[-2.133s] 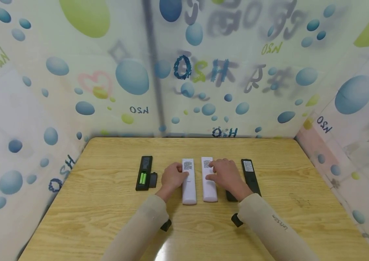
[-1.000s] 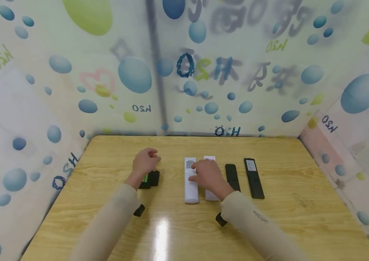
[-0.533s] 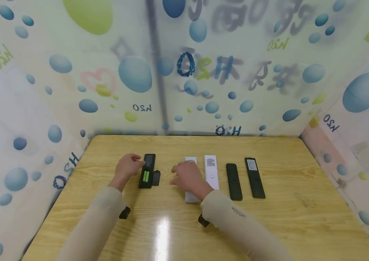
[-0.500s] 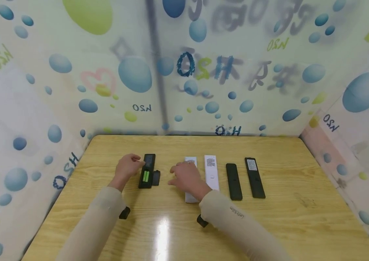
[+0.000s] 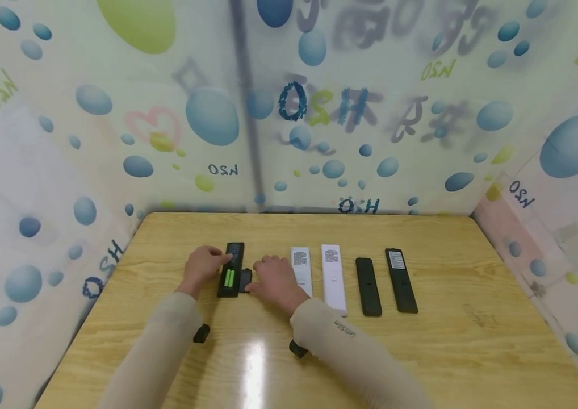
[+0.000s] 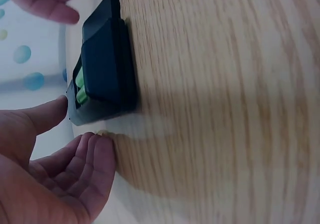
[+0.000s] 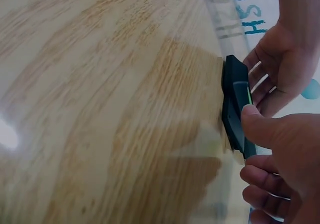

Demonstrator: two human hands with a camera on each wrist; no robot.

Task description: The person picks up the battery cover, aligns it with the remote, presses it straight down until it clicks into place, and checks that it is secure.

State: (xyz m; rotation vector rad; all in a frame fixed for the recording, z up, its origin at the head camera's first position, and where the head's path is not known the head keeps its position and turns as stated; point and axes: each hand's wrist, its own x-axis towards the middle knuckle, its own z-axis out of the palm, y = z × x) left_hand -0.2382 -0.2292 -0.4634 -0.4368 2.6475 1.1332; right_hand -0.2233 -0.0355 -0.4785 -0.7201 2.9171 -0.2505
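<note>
A black remote control point(image 5: 234, 254) lies back-up at the table's left, with two green batteries point(image 5: 229, 278) in its uncovered compartment. Its black battery cover point(image 5: 245, 280) lies flat against its right side. My left hand point(image 5: 201, 269) is at the remote's left edge, thumb over the back, loosely bent fingers beside it; in the left wrist view a small gap shows between fingertips and remote. My right hand point(image 5: 277, 284) hovers at the cover from the right, its thumb point(image 7: 255, 124) at or touching the cover, its other fingers relaxed and apart from it.
Right of my right hand lie two white remotes, the nearer one point(image 5: 301, 263) partly hidden by that hand, the other point(image 5: 333, 278) fully visible. Two black remotes point(image 5: 368, 287) point(image 5: 401, 281) lie farther right. Patterned sheets point(image 5: 289, 142) stand behind the table point(image 5: 447, 341) and at both sides.
Both hands have left the white remotes and moved left. My left hand passed over the black remote to its left edge; my right hand reached the battery cover. The remotes stay put.
</note>
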